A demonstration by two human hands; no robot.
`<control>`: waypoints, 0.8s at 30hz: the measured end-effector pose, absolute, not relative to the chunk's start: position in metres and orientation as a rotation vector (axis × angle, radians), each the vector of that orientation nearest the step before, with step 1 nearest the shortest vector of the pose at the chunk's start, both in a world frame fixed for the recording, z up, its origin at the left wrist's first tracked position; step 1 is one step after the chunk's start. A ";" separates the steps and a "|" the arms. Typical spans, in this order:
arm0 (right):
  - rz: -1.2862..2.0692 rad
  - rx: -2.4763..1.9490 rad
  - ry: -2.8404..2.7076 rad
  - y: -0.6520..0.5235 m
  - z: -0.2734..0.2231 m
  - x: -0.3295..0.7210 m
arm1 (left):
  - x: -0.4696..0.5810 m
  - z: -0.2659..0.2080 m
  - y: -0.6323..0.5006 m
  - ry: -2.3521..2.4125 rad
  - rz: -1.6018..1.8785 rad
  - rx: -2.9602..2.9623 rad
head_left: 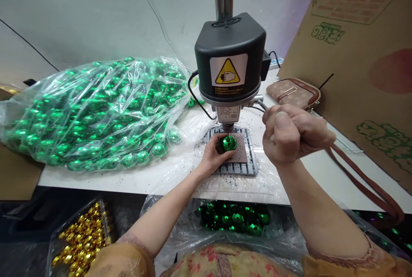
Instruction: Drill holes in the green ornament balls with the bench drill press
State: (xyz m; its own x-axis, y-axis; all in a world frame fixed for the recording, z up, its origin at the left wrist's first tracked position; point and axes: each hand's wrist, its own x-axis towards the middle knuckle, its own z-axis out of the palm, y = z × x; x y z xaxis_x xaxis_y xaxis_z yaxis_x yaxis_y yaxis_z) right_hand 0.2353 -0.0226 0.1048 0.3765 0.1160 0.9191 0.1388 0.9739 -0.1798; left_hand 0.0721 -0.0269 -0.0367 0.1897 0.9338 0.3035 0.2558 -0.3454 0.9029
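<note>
Holding one green ball under the drill

One green ball [229,143] sits on a board [241,152] beneath the drill [230,49]; whether it is drilled, I cannot tell. The left hand's [213,153] grip is curled around it; the right hand [285,134] is clenched at the drill's lever [261,104]. More balls fill a bag [7,116] left of the drill, others lie below the counter [96,182]; which are finished is unclear. A purse [289,92] and box [354,71] stand right of the drill, seemingly clear of the ball.
</note>
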 end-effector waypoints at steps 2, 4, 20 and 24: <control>-0.037 -0.229 -1.190 -0.021 0.104 0.236 | 0.072 -0.036 -0.027 1.124 1.187 1.738; -0.058 -0.206 -1.205 -0.019 0.102 0.237 | 0.072 -0.035 -0.028 1.122 1.186 1.736; -0.118 -0.124 -1.286 -0.020 0.086 0.241 | 0.075 -0.031 -0.031 1.169 1.167 1.695; 0.006 -0.251 -1.239 -0.027 0.101 0.238 | 0.077 -0.032 -0.029 1.170 1.178 1.693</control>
